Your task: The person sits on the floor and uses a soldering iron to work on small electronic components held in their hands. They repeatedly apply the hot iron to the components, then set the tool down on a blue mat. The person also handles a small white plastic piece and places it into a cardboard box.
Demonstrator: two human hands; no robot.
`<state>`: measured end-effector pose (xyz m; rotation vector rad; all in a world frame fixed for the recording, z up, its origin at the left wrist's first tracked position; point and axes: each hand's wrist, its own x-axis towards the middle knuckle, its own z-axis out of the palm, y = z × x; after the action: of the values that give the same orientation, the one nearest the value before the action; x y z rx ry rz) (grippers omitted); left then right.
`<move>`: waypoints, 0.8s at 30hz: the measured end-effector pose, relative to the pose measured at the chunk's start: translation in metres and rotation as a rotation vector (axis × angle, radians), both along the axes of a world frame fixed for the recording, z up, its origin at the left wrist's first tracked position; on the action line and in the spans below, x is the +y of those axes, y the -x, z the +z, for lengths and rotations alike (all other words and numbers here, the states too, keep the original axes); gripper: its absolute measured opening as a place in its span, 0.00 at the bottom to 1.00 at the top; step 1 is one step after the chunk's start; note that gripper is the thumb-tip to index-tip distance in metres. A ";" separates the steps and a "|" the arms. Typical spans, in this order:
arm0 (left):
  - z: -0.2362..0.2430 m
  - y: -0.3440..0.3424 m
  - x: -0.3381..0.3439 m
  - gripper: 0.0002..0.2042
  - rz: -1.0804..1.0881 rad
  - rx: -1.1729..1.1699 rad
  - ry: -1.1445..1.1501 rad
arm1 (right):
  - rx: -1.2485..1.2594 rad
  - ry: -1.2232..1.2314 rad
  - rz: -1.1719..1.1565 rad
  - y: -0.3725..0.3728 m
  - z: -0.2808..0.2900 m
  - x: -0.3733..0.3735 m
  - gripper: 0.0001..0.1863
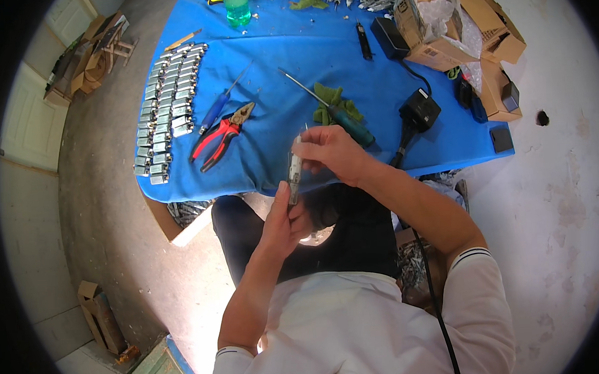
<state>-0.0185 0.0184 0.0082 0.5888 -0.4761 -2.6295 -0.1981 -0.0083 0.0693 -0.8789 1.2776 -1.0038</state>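
Gripping lower end of slim metal part [294,177] with left hand [284,221], fingers curled tightly around it. Pinching upper end with right hand [331,152], fingertips narrowed on a thin pin. Holding part upright just off near edge of blue table [273,48]. Lying near left edge: red pliers [220,138], blue screwdriver [217,109], rows of metal pieces [165,106].

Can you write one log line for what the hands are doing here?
left hand: grips small silver metal device | right hand: pinches its top | nearby: red-handled pliers on blue tablecloth
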 end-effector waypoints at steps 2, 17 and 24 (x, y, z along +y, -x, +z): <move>0.005 0.003 0.001 0.28 -0.015 0.033 -0.001 | -0.040 -0.065 0.011 0.006 -0.004 -0.003 0.09; 0.009 0.004 -0.005 0.26 0.045 -0.188 0.241 | 0.199 0.374 0.010 0.003 0.017 0.017 0.08; 0.004 0.004 0.014 0.24 0.130 -0.427 0.514 | -0.102 0.190 0.036 0.006 0.000 0.031 0.09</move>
<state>-0.0220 0.0320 0.0123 0.9605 -1.1514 -2.1255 -0.2042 0.0226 0.0692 -0.9787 1.0896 -1.1407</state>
